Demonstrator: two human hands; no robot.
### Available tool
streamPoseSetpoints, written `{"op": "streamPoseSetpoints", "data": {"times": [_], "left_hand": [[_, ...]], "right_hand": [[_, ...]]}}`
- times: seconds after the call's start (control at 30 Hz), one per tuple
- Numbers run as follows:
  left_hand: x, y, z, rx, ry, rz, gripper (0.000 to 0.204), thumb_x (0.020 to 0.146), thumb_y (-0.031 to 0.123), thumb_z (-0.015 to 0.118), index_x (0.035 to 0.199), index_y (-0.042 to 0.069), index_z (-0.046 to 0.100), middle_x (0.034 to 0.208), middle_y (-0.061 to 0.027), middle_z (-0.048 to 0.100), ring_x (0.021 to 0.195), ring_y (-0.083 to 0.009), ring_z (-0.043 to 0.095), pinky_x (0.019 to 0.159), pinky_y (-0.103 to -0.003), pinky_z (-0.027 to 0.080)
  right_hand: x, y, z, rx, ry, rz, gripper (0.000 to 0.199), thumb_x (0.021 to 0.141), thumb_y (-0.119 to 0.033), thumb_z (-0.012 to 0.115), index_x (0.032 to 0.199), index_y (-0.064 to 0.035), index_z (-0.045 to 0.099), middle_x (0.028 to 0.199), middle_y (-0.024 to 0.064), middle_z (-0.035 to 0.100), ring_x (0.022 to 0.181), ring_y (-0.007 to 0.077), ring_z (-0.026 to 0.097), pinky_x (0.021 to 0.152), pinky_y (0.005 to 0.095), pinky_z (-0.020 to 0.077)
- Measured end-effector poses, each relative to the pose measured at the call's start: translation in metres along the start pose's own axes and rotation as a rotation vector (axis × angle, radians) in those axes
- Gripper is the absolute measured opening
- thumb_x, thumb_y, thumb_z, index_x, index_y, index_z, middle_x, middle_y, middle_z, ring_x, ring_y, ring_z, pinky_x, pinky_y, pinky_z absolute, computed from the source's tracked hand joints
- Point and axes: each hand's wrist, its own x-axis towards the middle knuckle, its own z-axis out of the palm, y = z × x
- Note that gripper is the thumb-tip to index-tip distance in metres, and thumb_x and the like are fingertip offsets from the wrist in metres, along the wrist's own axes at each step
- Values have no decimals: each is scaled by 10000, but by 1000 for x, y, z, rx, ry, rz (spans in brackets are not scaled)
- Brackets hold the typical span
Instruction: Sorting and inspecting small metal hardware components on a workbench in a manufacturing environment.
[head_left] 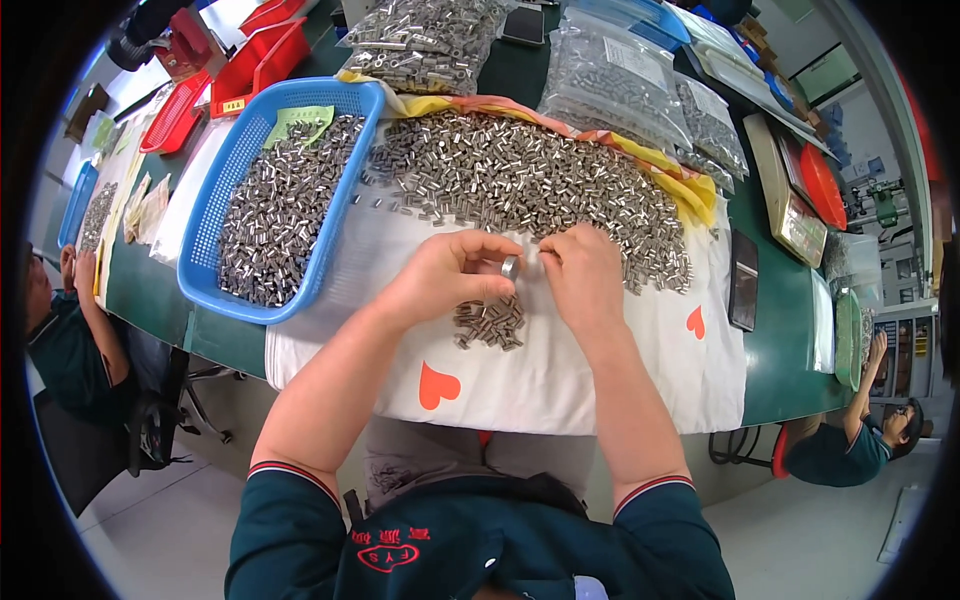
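My left hand [452, 268] is closed, thumb and fingertips pinching a small round metal piece [511, 267] with a shiny rim. Just to its right, my right hand [584, 272] has its thumb and fingers pressed together; what they hold, if anything, is hidden. Below the fingertips, a small heap of short metal sleeves [489, 323] lies on a white cloth [540, 390] printed with orange hearts. Beyond both hands spreads a large pile of similar metal sleeves [545, 165], bordered at the back by a rolled yellow and pink cloth [600, 138].
At left stands a blue perforated basket [190, 225] full of sleeves, with a green slip inside. Clear bags of metal parts [612, 80] sit at the back. A dark phone [743, 280] lies at right. Red bins [262, 62] stand far left. Other people work at both sides.
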Motion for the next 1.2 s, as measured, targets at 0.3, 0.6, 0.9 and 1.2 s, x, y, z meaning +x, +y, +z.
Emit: {"op": "streamPoseSetpoints", "data": {"times": [0.3, 0.6, 0.9, 1.2], "left_hand": [[1, 4, 1, -74, 48, -24, 371, 753, -59, 609, 1107, -3, 516, 974, -55, 594, 801, -99, 591, 721, -228, 503], [1, 2, 0, -7, 59, 50, 374, 745, 2, 644, 1102, -26, 535, 857, -31, 603, 764, -68, 571, 687, -204, 479], [0, 0, 1, 66, 112, 52, 367, 744, 8, 651, 1096, -21, 550, 827, -23, 608, 755, -60, 568, 681, -199, 478], [-5, 3, 5, 18, -35, 4, 380, 734, 6, 664, 1098, -7, 555, 910, -50, 616, 813, -77, 569, 722, -212, 478]], "right_hand": [[-2, -12, -15, 678, -81, 235, 68, 726, -43, 591, 786, -35, 622, 796, 53, 598, 730, 185, 574, 664, 288, 449], [-4, -18, -21, 804, -146, 156, 106, 724, 16, 599, 821, -19, 625, 784, 36, 613, 700, 112, 551, 647, 232, 438], [-9, -28, -14, 487, 48, -70, 80, 716, 6, 600, 793, -12, 613, 766, 69, 613, 688, 151, 581, 629, 257, 451], [-4, -8, -32, 828, -411, 187, 81, 725, -21, 622, 805, -17, 612, 750, 17, 595, 681, 94, 536, 645, 231, 439]]}}
